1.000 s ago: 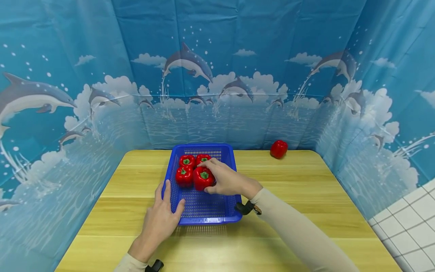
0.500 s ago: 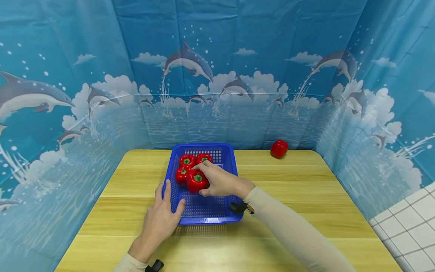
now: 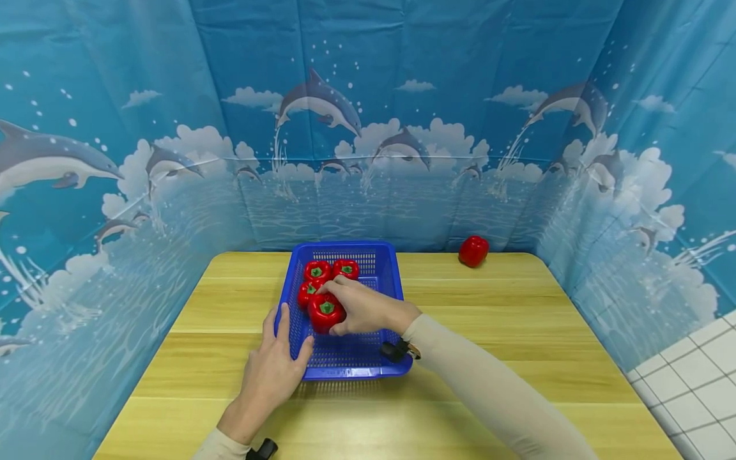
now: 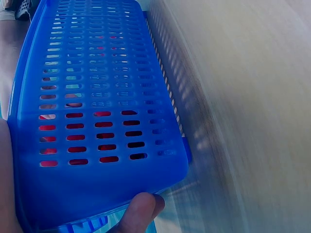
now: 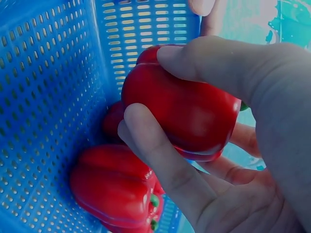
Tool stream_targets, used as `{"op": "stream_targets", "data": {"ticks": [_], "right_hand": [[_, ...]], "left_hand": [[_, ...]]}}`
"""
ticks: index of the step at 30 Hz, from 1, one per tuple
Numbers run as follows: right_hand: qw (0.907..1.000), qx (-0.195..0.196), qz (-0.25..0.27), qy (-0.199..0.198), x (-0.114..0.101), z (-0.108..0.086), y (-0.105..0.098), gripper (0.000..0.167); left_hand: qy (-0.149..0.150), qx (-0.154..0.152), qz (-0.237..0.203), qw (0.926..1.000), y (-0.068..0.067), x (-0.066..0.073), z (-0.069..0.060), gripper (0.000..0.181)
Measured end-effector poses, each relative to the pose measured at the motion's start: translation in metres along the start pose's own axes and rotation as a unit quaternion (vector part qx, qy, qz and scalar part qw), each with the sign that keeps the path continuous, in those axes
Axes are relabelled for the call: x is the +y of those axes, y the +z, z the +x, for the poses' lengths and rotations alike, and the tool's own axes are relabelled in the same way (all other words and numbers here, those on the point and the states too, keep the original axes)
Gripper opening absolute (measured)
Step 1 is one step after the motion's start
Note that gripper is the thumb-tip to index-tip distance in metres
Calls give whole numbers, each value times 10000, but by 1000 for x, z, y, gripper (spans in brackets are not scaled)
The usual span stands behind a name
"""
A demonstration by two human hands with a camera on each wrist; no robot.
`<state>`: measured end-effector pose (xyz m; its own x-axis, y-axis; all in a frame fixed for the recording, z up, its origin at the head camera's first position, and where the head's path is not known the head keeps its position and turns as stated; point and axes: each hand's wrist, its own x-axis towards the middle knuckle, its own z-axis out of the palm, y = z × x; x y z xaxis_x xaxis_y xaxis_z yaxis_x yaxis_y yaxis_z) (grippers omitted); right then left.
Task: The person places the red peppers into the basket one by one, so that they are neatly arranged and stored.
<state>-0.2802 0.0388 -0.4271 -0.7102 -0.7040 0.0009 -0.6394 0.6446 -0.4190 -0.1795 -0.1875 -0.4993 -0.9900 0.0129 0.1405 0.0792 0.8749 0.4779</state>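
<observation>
A blue plastic basket (image 3: 356, 372) with slotted walls stands on the table, holding several red bell peppers (image 3: 316, 271) with green stems in its far left part. My right hand (image 3: 368, 310) grips one red bell pepper (image 3: 326, 312) above the basket floor, thumb and fingers around its sides. In the right wrist view that bell pepper (image 5: 182, 102) hangs above the others. At the basket's near left side, my left hand (image 3: 269, 374) holds the wall, with its thumb over the inside and its fingers along the outside. The left wrist view shows fingertips (image 4: 140, 213) at the basket's edge.
Another red bell pepper (image 3: 474, 251) lies alone at the far right of the wooden table (image 3: 489, 358). A blue dolphin-print curtain (image 3: 368, 204) surrounds the table at the back and sides. White tiles (image 3: 690, 377) show at the right.
My right hand has carried its bell pepper left and toward me, away from the far right pepper in the basket. The left hand and basket stay in place.
</observation>
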Motion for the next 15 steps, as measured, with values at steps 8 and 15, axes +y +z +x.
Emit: {"op": "stream_targets", "data": {"ticks": [8, 15], "right_hand": [[9999, -101, -22, 65, 0, 6, 6, 80], [9997, -187, -151, 70, -3, 11, 11, 77]], "left_hand": [[-1, -6, 80, 10000, 0, 0, 0, 99], [22, 9, 175, 9998, -1, -1, 0, 99]]}}
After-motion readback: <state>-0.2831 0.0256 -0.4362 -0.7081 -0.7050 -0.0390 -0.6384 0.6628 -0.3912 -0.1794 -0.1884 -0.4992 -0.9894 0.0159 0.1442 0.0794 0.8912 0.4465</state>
